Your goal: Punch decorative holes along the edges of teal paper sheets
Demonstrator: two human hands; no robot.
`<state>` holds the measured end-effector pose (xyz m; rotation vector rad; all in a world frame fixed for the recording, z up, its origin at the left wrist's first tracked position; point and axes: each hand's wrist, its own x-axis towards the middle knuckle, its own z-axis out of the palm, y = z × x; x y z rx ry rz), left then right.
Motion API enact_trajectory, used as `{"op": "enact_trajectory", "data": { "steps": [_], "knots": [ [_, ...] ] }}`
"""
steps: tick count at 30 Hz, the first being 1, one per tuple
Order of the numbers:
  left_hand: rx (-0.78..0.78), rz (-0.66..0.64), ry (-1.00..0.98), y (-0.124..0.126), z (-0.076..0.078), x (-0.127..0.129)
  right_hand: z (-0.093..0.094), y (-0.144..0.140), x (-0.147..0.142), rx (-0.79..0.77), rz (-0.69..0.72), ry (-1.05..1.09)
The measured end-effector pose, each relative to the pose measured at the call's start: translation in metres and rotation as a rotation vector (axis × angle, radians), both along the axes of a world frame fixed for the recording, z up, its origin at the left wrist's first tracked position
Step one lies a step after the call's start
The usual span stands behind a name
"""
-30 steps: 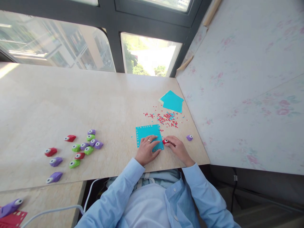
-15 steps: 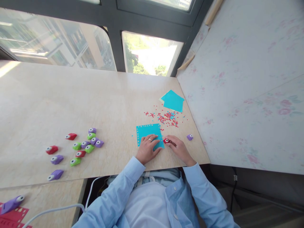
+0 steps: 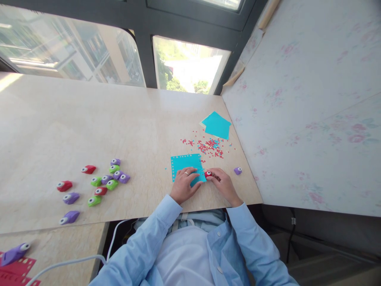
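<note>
A blue sheet of paper (image 3: 186, 161) lies on the table, with small holes along its left, top and right edges. My left hand (image 3: 185, 184) rests on the sheet with fingers stretched out, pressing it flat. At the sheet's right edge, my right hand (image 3: 223, 183) grips a small red craft punch (image 3: 208, 174) between thumb and fingers. The punch touches or overlaps the paper's edge; its slot is hidden from me. Just beyond the sheet lie scattered red and blue paper bits (image 3: 210, 147).
More blue sheets (image 3: 217, 126) lie near the wall. A purple punch (image 3: 237, 171) sits right of my right hand. Several red, green and purple punches (image 3: 106, 180) are grouped at left. Punched red paper (image 3: 18, 268) and a white cable (image 3: 74, 260) are at lower left.
My right hand and the red punch have shifted very slightly at the sheet's right edge, and the punch has turned a little. My left hand stays on the paper.
</note>
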<state>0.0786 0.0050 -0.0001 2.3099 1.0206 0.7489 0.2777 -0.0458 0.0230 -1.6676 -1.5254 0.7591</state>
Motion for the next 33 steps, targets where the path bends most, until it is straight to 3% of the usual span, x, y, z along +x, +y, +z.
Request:
{"op": "enact_trajectory", "data": {
  "steps": [9,21,33],
  "knots": [
    [0.003,-0.003,0.002,0.0003,-0.0006,0.0000,-0.0019,-0.0011,0.0047,0.009,0.064,0.001],
    [0.029,-0.037,0.098,-0.0006,0.0012,0.0006,-0.0093,-0.0010,0.0087,0.001,0.031,0.032],
    [0.037,-0.011,0.005,0.0009,-0.0017,0.0011,-0.0063,-0.0028,0.0074,-0.052,0.001,0.085]
  ]
}}
